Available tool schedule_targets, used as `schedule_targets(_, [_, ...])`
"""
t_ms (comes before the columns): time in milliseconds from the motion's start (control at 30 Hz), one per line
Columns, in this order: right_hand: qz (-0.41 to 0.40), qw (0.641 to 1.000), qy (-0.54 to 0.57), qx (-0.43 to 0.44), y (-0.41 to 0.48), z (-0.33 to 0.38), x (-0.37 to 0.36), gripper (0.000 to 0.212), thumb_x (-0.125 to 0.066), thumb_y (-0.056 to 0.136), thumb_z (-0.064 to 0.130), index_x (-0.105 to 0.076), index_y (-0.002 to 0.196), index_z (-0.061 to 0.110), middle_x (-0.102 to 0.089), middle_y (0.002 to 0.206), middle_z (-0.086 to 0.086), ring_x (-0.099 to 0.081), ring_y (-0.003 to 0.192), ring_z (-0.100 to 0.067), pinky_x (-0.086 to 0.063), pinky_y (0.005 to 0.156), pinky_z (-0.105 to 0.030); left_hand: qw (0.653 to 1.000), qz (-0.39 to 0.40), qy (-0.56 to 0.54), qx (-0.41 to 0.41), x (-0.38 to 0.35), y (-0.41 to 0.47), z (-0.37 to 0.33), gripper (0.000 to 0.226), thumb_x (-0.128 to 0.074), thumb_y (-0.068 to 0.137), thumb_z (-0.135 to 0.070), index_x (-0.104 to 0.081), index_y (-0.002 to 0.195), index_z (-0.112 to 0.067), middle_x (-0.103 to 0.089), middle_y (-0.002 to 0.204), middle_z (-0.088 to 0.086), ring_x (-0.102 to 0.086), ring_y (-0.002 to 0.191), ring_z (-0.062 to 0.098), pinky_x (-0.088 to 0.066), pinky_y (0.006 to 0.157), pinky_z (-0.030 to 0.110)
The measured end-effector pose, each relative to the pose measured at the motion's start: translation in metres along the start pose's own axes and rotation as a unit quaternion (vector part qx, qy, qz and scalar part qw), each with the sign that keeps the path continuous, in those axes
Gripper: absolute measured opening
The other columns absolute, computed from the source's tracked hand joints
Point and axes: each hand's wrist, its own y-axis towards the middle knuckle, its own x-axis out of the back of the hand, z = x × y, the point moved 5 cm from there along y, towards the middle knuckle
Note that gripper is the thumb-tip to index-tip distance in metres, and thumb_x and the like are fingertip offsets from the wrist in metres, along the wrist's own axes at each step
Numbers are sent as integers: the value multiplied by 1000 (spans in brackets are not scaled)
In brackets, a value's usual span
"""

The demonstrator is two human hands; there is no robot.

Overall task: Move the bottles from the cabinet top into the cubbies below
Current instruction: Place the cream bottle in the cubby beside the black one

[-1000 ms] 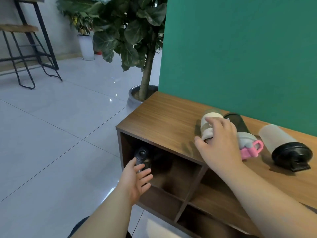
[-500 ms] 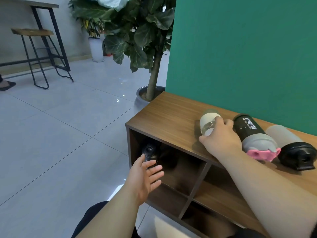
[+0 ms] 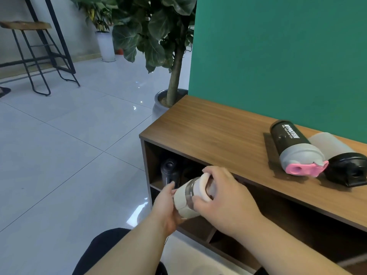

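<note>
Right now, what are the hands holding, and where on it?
Both hold one white bottle, tipped over in front of the cubbies: the left hand cups one end, and the right hand grips the other end.

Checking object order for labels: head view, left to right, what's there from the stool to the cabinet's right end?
stool → white planter → tree trunk → white bottle, held by left hand and right hand → black shaker with pink lid → frosted bottle with black cap, both lying on the cabinet top.
</note>
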Motion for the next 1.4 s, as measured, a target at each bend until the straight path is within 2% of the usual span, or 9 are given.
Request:
schedule_targets(67, [-10,999,11,-28,1,-13,-20,76,-70,70,56,-35,135,40,-49,125,18,-56,106,-8,-50,86,-22,999,-15,5,34,-3,7,15,47,-46,102,-41,-69,125,-7,-81,97,22,-76,87,37,-64,66,47])
schedule_targets(133, [-34,997,33,-67,3,-25,-43,83,-73,68,56,-34,139,40,-48,127,18,-53,115,-7,-50,93,-25,998,-35,15,56,-6,19,28,47,-49,98,-38,-72,125,-8,-80,109,22,-75,104,39,-63,88,56])
schedule_targets(200, [-61,989,77,-114,6,-41,-65,89,-79,67,53,-31,141,40,-48,129,16,-51,121,-8,-49,97,-25,997,-46,21,66,-12,31,36,47,-48,98,-39,-73,123,-8,-80,111,21,-74,108,38,-58,99,55])
schedule_targets(333, [-102,958,163,-213,20,-76,-92,103,-87,64,42,-28,148,34,-53,139,9,-52,127,-13,-48,103,-34,993,-79,37,73,-18,55,41,46,-45,102,-43,-72,116,-10,-78,109,21,-72,103,38,-58,98,54])
schedule_targets(600, [-86,965,78,-236,51,-113,-116,98,-84,63,51,-35,146,33,-56,138,7,-53,128,-12,-48,103,-32,990,-53,-6,131,-36,100,62,58,-44,97,-56,-78,114,-12,-80,112,19,-70,111,39,-55,101,53])
schedule_targets(767, [-85,971,43,-220,61,-117,-120,92,-81,67,53,-37,145,30,-54,139,5,-51,130,-14,-47,103,-32,986,-56,-66,143,-46,117,66,72,-38,97,-69,-78,109,-10,-80,110,21,-70,105,38,-56,83,44])
schedule_targets(967, [-50,968,64,-237,74,-122,-125,85,-79,73,52,-39,143,25,-52,139,2,-52,129,-17,-43,98,-26,986,-75,-60,135,-46,130,63,79,-33,96,-75,-78,107,-10,-80,109,20,-69,113,38,-48,111,52])
schedule_targets(1233, [-33,959,89,-268,84,-123,-131,73,-80,73,48,-47,134,25,-57,128,1,-57,121,-18,-41,90,-25,987,-63,-70,128,-44,147,67,94,-40,70,-91,-70,129,-24,-76,123,15,-63,123,37,-46,113,54])
schedule_targets(1400, [-18,941,135,-311,92,-127,-136,63,-80,73,42,-51,128,29,-63,124,4,-60,118,-19,-47,93,-31,988,-59,-77,123,-44,146,64,92,-45,76,-89,-70,122,-13,-77,117,21,-69,113,40,-53,105,52])
